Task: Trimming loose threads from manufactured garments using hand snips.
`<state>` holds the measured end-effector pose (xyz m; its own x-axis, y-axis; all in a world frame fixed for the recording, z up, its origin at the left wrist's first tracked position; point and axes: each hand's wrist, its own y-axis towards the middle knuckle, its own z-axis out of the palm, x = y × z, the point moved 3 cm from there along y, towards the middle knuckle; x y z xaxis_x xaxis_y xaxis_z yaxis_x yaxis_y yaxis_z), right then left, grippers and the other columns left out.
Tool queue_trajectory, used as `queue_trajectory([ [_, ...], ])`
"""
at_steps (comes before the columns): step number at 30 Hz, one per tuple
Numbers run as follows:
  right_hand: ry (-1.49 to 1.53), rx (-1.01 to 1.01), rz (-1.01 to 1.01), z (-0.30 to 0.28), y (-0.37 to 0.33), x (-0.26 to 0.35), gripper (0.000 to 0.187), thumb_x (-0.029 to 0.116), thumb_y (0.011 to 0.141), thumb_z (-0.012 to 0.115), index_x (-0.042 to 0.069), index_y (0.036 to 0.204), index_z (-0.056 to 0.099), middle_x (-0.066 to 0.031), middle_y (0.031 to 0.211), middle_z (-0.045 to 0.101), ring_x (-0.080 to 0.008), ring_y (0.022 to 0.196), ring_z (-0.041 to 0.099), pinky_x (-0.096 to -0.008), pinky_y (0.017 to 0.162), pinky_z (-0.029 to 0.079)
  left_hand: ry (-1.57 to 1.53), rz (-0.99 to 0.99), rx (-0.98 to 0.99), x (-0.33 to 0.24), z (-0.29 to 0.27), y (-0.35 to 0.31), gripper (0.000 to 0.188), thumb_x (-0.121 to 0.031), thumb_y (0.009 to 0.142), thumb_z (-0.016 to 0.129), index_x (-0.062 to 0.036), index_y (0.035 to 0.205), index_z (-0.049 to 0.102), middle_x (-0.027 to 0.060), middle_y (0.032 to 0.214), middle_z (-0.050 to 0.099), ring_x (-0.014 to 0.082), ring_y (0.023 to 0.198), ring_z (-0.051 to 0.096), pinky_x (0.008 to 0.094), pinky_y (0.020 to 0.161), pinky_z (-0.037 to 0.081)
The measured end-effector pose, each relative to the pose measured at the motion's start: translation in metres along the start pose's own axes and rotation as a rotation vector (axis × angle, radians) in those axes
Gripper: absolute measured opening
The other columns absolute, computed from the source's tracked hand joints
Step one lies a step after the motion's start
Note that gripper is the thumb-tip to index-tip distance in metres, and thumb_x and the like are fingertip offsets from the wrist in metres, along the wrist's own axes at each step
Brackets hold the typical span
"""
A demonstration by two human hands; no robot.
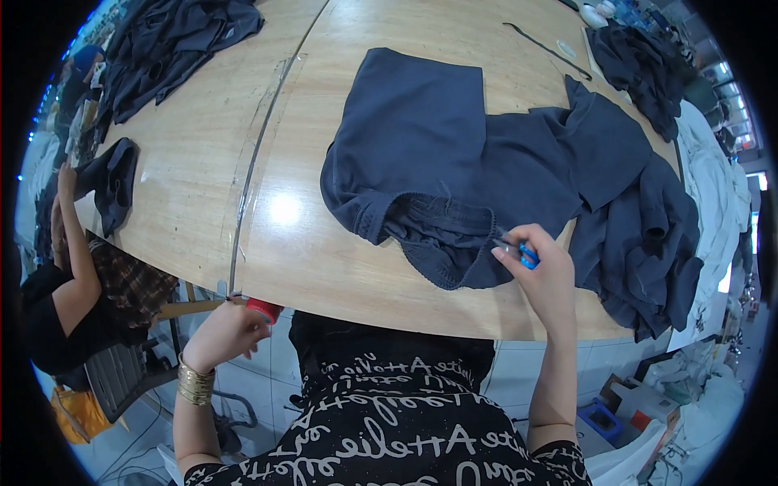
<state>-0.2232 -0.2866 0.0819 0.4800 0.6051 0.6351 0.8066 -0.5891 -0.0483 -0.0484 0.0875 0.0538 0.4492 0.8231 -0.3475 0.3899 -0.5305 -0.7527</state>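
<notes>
A dark navy garment (413,130) with a gathered elastic waistband (450,223) lies on the table in front of me. My right hand (539,263) is closed on small thread snips with blue handles (528,256). Their tip end is beside the waistband's right edge. Off the table's front edge, to the left, hangs my left hand (223,332). Its fingers are curled beside a round red object (264,310) at the edge; whatever they may pinch is too small or hidden to see. A gold bracelet circles the left wrist.
More navy garments lie piled on the right (640,235), far right (636,65) and far left (182,49). A dark strap (547,50) lies on the far side of the table (316,267). On the left another person (69,283) handles dark cloth. White fabric (705,211) hangs at right.
</notes>
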Motion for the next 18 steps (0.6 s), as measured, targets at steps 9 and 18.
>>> queue_trajectory([
  [9,0.145,0.027,-0.215,0.022,-0.004,0.016,0.016,0.002,0.073,0.068,0.007,0.088,0.061,-0.0057,0.08,0.063,-0.0259,0.07,0.062,-0.0324,0.062,0.048,-1.213,0.265,0.152,-0.128,0.036,0.098,0.044,-0.022,0.096,0.055,-0.0033,0.134,0.042,0.0126,0.094,0.068,0.0176,0.071,0.07,0.0239,0.063,0.055],
  [18,0.187,0.025,-0.187,0.029,-0.01,0.012,0.019,0.003,0.073,0.069,0.006,0.09,0.061,-0.0058,0.083,0.065,-0.0256,0.072,0.064,-0.0319,0.064,0.049,-1.101,0.255,0.248,-0.132,0.042,0.111,0.036,-0.021,0.092,0.063,-0.0017,0.118,0.048,0.0041,0.08,0.065,0.0141,0.066,0.067,0.0226,0.06,0.052],
])
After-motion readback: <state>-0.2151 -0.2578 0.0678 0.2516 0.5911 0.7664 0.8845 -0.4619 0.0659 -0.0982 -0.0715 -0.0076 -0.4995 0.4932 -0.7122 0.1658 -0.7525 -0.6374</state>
